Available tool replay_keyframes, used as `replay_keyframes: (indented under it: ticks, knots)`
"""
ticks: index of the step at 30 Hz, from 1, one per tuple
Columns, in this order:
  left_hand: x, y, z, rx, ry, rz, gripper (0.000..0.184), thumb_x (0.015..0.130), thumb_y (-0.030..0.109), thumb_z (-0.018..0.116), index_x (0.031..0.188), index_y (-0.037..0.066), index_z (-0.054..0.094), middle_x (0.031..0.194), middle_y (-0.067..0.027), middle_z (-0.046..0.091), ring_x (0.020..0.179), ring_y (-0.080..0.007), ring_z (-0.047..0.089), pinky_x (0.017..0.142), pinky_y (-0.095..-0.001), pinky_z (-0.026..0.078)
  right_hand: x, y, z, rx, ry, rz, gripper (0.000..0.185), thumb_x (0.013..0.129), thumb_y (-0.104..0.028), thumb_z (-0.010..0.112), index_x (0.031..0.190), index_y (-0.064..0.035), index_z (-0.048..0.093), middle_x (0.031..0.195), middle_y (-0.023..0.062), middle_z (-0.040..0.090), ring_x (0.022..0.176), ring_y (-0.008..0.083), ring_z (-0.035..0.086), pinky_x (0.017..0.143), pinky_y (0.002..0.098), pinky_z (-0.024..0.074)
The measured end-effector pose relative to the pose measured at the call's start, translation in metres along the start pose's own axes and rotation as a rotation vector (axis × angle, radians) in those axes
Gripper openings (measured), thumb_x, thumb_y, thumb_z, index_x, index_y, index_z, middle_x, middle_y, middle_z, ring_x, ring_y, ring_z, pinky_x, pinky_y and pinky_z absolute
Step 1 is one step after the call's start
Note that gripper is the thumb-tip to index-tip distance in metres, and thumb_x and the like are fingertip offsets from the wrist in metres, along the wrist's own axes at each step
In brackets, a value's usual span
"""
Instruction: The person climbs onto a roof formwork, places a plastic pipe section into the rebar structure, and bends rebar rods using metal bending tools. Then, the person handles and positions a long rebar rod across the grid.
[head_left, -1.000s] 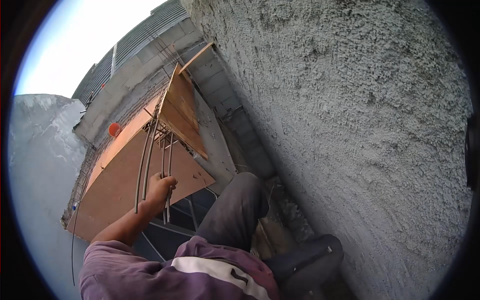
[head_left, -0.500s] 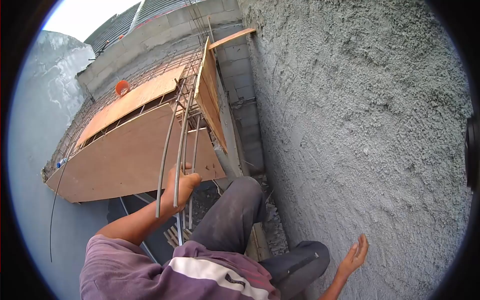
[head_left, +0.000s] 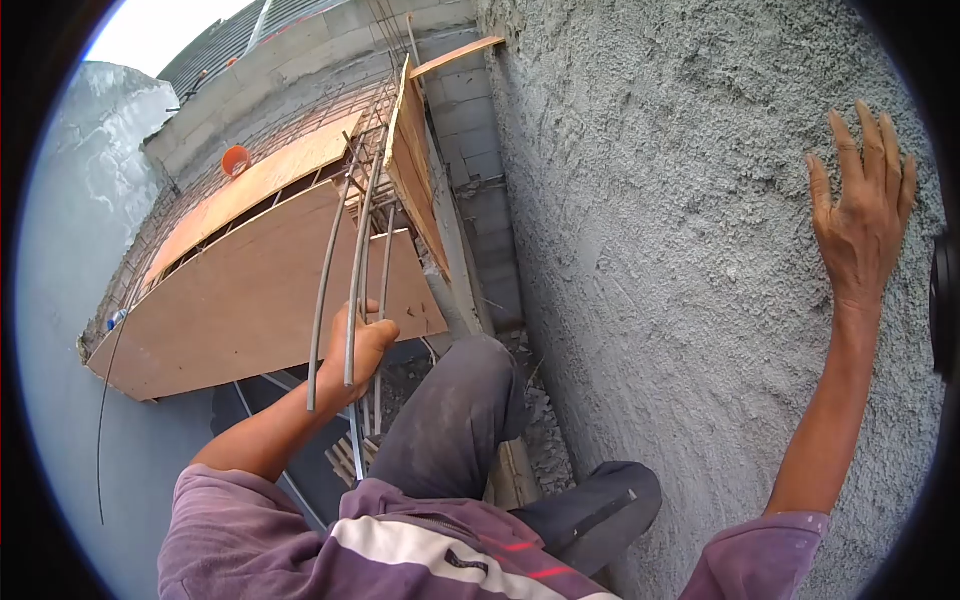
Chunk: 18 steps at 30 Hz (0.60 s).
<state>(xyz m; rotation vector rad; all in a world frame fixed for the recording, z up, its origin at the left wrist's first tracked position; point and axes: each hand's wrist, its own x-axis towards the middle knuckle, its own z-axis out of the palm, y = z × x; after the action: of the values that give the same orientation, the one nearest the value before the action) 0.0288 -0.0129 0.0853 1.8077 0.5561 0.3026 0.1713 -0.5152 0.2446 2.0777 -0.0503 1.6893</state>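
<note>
My left hand point(head_left: 362, 348) is wrapped round the steel rebar point(head_left: 362, 260) that sticks out at the corner of the plywood formwork point(head_left: 250, 290). Two bars pass in front of the wrist and fingers, and others run down through or behind the fist; exactly which ones are gripped is partly hidden. On the right, my right hand point(head_left: 860, 210) lies against the rough cement wall point(head_left: 690, 270) with its fingers spread and pointing up. Nothing is held in it.
An orange bucket point(head_left: 236, 160) rests on the rebar mesh point(head_left: 290, 130) behind the formwork. A wooden strip point(head_left: 458, 57) spans from the upright plywood to the wall. My bent knees are low in the middle, above wooden pieces point(head_left: 352, 458) and rubble.
My right hand came into view from below and rose to the wall, fingers spread. My left hand has stayed on the rebar. The view has swung, showing the formwork lower and more to the right.
</note>
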Motion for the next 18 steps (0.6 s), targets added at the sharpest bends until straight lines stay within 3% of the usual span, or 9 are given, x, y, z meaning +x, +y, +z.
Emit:
replay_keyframes:
  ticks: [6, 9, 12, 14, 16, 17, 18]
  knots:
    - [0.001, -0.004, -0.001, 0.007, -0.006, -0.004, 0.051, 0.082, 0.003, 0.062, 0.129, -0.002, 0.043, 0.083, -0.0075, 0.057, 0.066, -0.0127, 0.053, 0.055, -0.0271, 0.041, -0.007, 0.007, 0.010, -0.026, -0.033, -0.018, 0.038, 0.099, -0.039, 0.067, 0.136, -0.0297, 0.064, 0.156, -0.0101, 0.051, 0.150, 0.0097, 0.037, 0.131, 0.0403, 0.0213]
    - [-0.001, 0.002, 0.002, 0.043, 0.018, 0.009, 0.050, 0.082, 0.003, 0.065, 0.127, -0.004, 0.045, 0.082, -0.0074, 0.057, 0.067, -0.0120, 0.054, 0.056, -0.0272, 0.041, -0.005, 0.009, 0.014, -0.007, -0.013, -0.019, 0.036, 0.100, -0.037, 0.067, 0.134, -0.0272, 0.065, 0.153, -0.0066, 0.054, 0.150, 0.0131, 0.039, 0.131, 0.0422, 0.0229]
    - [0.001, -0.003, -0.001, 0.047, 0.019, 0.040, 0.054, 0.078, 0.005, 0.068, 0.126, -0.013, 0.050, 0.082, -0.0083, 0.059, 0.070, -0.0147, 0.057, 0.062, -0.0310, 0.046, 0.000, -0.007, 0.003, 0.094, 0.070, 0.010, 0.035, 0.099, -0.033, 0.068, 0.132, -0.0213, 0.067, 0.148, 0.0001, 0.059, 0.148, 0.0200, 0.042, 0.128, 0.0454, 0.0277]
    - [0.004, -0.008, -0.001, 0.076, 0.036, 0.046, 0.056, 0.079, 0.007, 0.071, 0.127, -0.014, 0.052, 0.087, -0.0121, 0.063, 0.077, -0.0184, 0.062, 0.069, -0.0325, 0.051, 0.006, -0.040, -0.011, 0.357, 0.151, 0.035, 0.034, 0.099, -0.030, 0.070, 0.129, -0.0156, 0.069, 0.141, 0.0063, 0.064, 0.143, 0.0264, 0.048, 0.123, 0.0477, 0.0346]
    - [0.005, -0.012, -0.002, 0.083, 0.034, 0.069, 0.057, 0.079, 0.009, 0.073, 0.127, -0.014, 0.052, 0.089, -0.0137, 0.064, 0.080, -0.0199, 0.064, 0.072, -0.0329, 0.053, 0.014, -0.112, -0.054, 0.900, 0.146, 0.053, 0.032, 0.097, -0.026, 0.072, 0.124, -0.0096, 0.071, 0.131, 0.0122, 0.068, 0.134, 0.0318, 0.056, 0.115, 0.0483, 0.0430]
    - [-0.001, -0.001, 0.000, 0.048, 0.021, 0.059, 0.058, 0.083, 0.007, 0.076, 0.130, -0.010, 0.045, 0.081, -0.0066, 0.059, 0.065, -0.0123, 0.057, 0.053, -0.0293, 0.042, 0.016, -0.148, -0.071, 1.228, 0.103, 0.057, 0.031, 0.096, -0.025, 0.073, 0.122, -0.0071, 0.072, 0.127, 0.0143, 0.070, 0.130, 0.0332, 0.060, 0.111, 0.0478, 0.0466]
    - [-0.006, 0.006, 0.002, 0.034, 0.011, 0.054, 0.058, 0.083, 0.008, 0.077, 0.129, -0.009, 0.046, 0.081, -0.0074, 0.059, 0.066, -0.0128, 0.058, 0.054, -0.0295, 0.044, 0.018, -0.180, -0.084, 1.470, 0.015, 0.019, 0.031, 0.095, -0.026, 0.075, 0.118, -0.0050, 0.073, 0.123, 0.0164, 0.071, 0.127, 0.0345, 0.061, 0.109, 0.0476, 0.0477]
